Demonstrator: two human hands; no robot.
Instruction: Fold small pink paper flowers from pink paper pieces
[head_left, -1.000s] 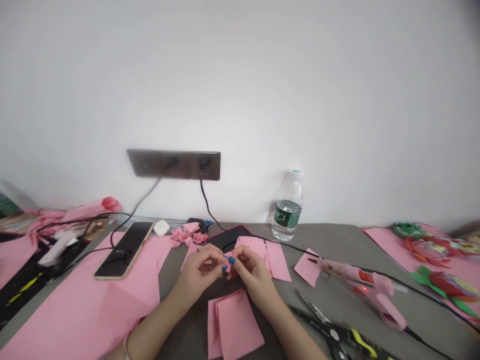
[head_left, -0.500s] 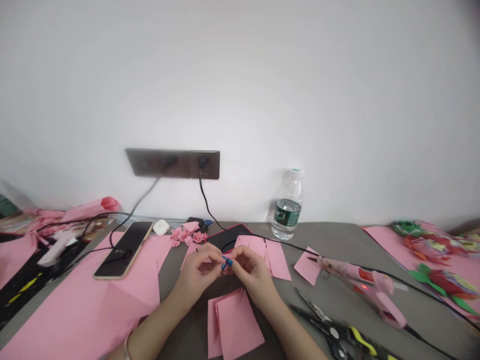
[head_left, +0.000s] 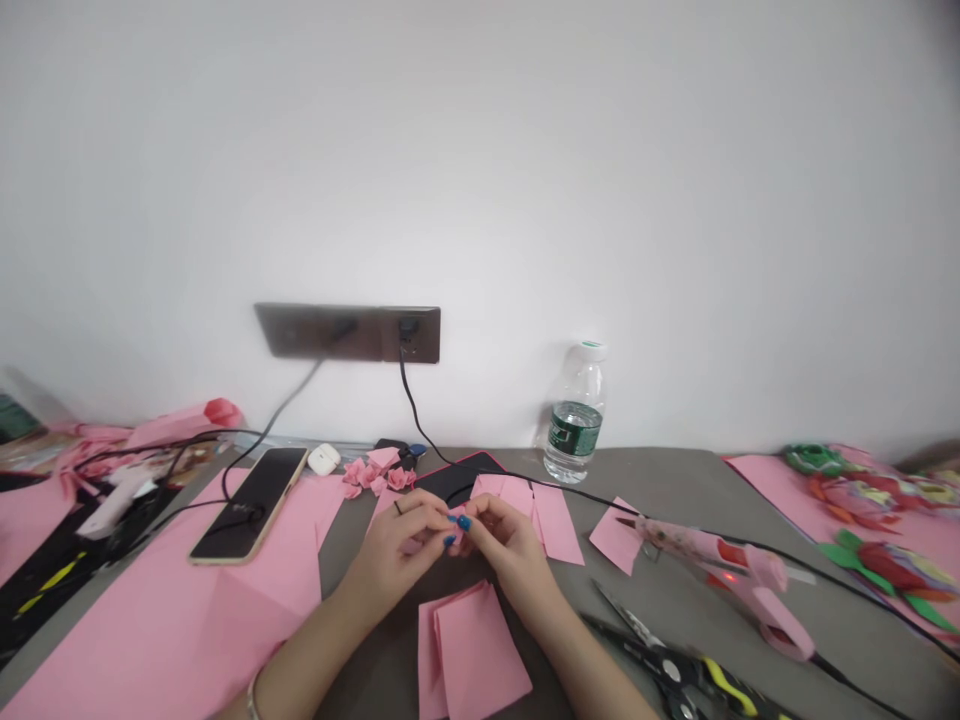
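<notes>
My left hand and my right hand meet at the middle of the table, fingertips pinched together. Between them is a small pink paper piece, mostly hidden by the fingers; its shape is hard to make out. Folded pink paper squares lie just below, between my forearms. More pink squares rest behind my right hand. Several small pink paper flowers sit beyond my left hand.
Large pink sheets and a phone lie left. A water bottle stands by the wall. At right are scissors, a pink glue gun with its red light lit, and colourful paper flowers. A black cable crosses the table.
My fingers have shifted slightly around the small pink paper piece, and a bit more of it shows. The whole view has moved a little; the other things lie as before.
</notes>
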